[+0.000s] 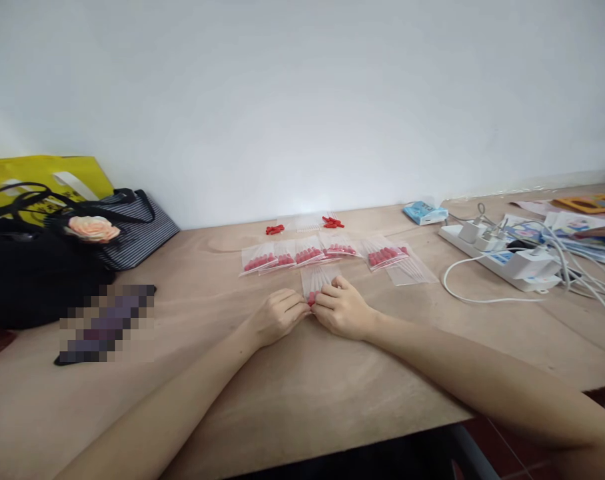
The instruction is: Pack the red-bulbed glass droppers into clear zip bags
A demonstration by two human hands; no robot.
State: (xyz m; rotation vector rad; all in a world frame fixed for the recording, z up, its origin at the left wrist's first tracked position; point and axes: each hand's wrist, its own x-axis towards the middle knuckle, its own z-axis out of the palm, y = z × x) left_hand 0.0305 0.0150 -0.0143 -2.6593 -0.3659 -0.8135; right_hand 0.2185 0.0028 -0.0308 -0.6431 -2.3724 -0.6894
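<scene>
My left hand (281, 316) and my right hand (343, 311) meet near the middle of the table, fingers closed at the near end of a small clear plastic bag (313, 275). Pinkish-red pieces (311, 298) show in this bag between my fingers; my right hand covers part of them. Just beyond lies a row of similar clear bags (308, 253) with pinkish-red oblong pieces, and another filled bag (382, 257) is to the right. Farther back are two small piles of bright red pieces, a left pile (275, 229) and a right pile (333, 222).
A white power strip (502, 257) with chargers and loose cables lies at right, near a blue packet (425, 212) and printed papers (577, 230). On the left stand a striped bag (137, 233), a black bag (37, 280) and a yellow bag (90, 172). A pixelated dark object (105, 327) lies nearer.
</scene>
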